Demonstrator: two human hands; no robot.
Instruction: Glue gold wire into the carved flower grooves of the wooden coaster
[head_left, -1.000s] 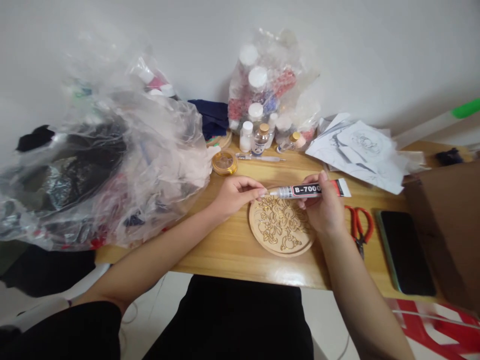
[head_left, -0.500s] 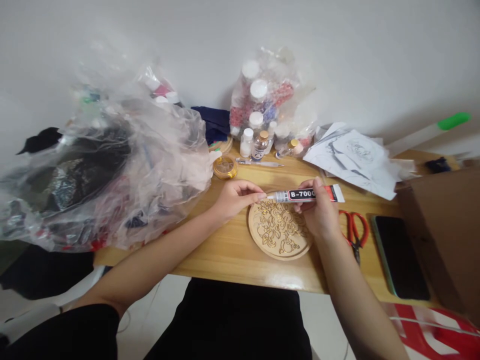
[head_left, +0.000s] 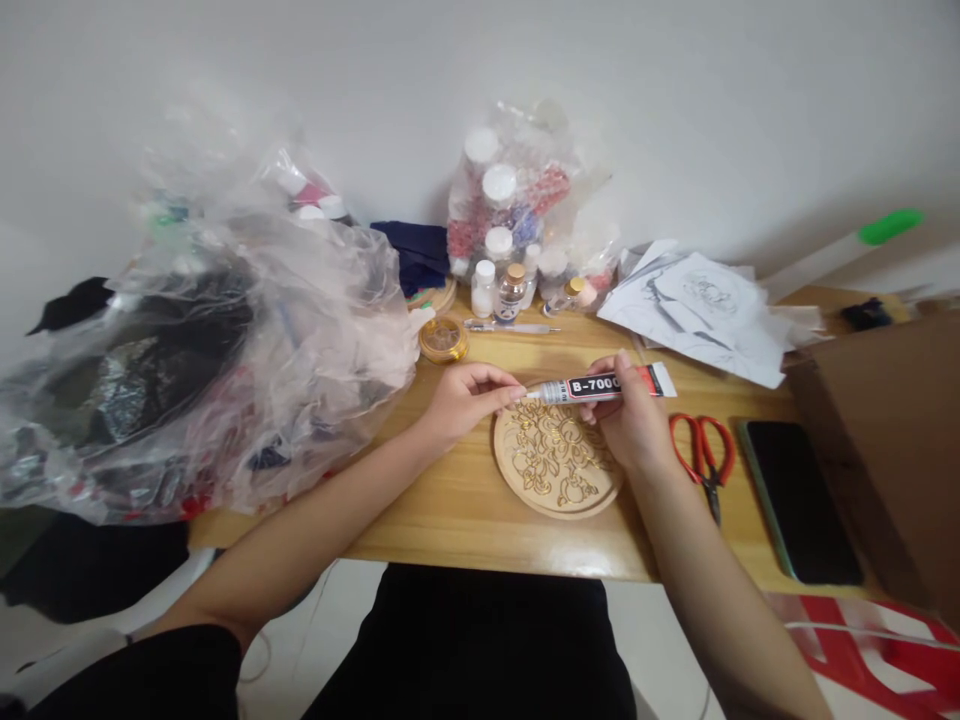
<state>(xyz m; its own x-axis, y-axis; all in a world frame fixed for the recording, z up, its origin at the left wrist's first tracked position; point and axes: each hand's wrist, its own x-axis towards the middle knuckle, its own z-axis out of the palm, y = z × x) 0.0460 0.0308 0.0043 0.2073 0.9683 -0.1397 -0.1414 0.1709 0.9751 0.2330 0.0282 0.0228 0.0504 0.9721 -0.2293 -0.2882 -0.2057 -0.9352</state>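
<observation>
My right hand (head_left: 634, 420) grips a tube of B-7000 glue (head_left: 592, 386), which lies nearly level with its white nozzle pointing left. The thumb and index finger of my left hand (head_left: 469, 400) are pinched together at the nozzle tip. Whatever sits between those fingertips is too small to make out. Below both hands a round wooden plate (head_left: 559, 508) rests on the table, its face covered with curling gold wire outlines. My right hand covers part of the plate's right side.
Red-handled pliers (head_left: 705, 455) and a phone (head_left: 802, 500) lie to the right, beside a cardboard box (head_left: 885, 450). At the back stand small bottles (head_left: 510, 293), a spool of gold wire (head_left: 442, 340), a pen (head_left: 514, 327) and paper drawings (head_left: 697, 305). Plastic bags (head_left: 322, 330) fill the left.
The camera view has shifted slightly, so the whole scene sits a little further left. Both hands and the glue tube keep nearly the same pose over the plate.
</observation>
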